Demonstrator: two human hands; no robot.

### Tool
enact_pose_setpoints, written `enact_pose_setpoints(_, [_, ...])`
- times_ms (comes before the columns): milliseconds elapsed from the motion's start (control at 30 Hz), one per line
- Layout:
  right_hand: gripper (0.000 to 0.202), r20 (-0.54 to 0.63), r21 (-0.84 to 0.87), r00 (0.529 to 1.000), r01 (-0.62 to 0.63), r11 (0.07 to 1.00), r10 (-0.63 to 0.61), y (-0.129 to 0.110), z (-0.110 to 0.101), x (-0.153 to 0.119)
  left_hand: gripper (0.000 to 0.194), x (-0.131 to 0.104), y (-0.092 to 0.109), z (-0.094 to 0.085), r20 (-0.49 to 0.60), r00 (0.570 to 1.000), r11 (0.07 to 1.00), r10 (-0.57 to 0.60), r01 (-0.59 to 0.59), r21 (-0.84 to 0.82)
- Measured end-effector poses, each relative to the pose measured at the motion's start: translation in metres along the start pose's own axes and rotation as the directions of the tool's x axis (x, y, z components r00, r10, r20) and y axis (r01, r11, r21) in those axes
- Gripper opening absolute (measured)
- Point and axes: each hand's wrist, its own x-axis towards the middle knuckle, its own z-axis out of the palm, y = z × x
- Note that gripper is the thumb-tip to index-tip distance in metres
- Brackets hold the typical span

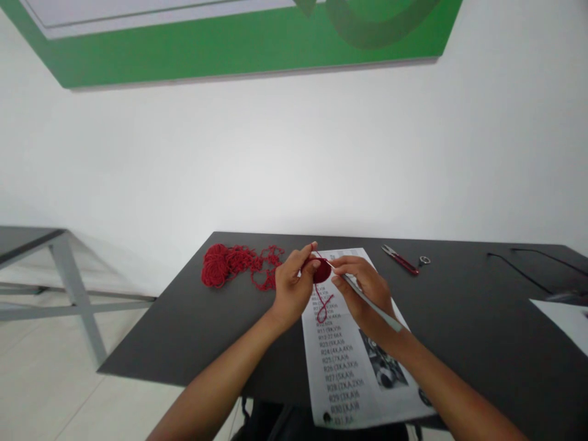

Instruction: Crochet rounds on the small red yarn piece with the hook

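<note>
A small round piece of dark red crochet [322, 271] is pinched in my left hand [294, 278], with a strand of yarn running up over a raised finger. My right hand [365, 294] grips a crochet hook with a grey handle [374, 308], its tip at the edge of the red piece. A loose yarn tail [323, 309] hangs below the piece, over a printed sheet [337, 367] with rows of text and a picture. To the left of my left hand, a ball of red yarn [215, 266] lies on the table with loose, tangled strands beside it.
Red thread snips [400, 260] with a small ring lie on the dark table [184, 343] right of the sheet. Glasses [542, 275] and another white paper [565, 321] are at the far right. A wall stands behind; another table [27, 239] is at the left.
</note>
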Motion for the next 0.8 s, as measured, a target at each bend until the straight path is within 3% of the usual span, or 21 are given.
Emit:
enact_pose_setpoints(233, [0.017,-0.005,0.181,0.973,-0.225,0.957,0.230,-0.008,0.001,-0.005,0.032,0.001,-0.002,0.001,0.003,0.992,0.991,0.124,-0.124,0.043])
enact_pose_setpoints(400, [0.016,-0.029,0.356,0.943,-0.300,0.885,0.331,-0.008,0.003,-0.005,0.031,0.000,0.000,0.002,0.021,0.998,0.998,0.052,-0.053,0.042])
enact_pose_setpoints(567, [0.018,0.040,0.617,0.900,-0.364,0.697,0.434,0.001,0.008,0.000,0.027,0.002,0.003,0.001,0.026,0.998,0.998,-0.054,0.053,0.043])
enact_pose_setpoints(733, [0.023,0.206,0.803,0.844,-0.435,0.407,0.496,0.008,0.008,0.009,0.023,-0.001,0.004,0.004,0.087,0.991,0.995,-0.099,0.101,-0.018])
enact_pose_setpoints(800, [0.024,0.208,0.790,0.829,-0.455,0.411,0.519,0.011,0.008,0.008,0.022,-0.005,0.003,0.007,0.112,0.988,0.993,-0.103,0.108,-0.044])
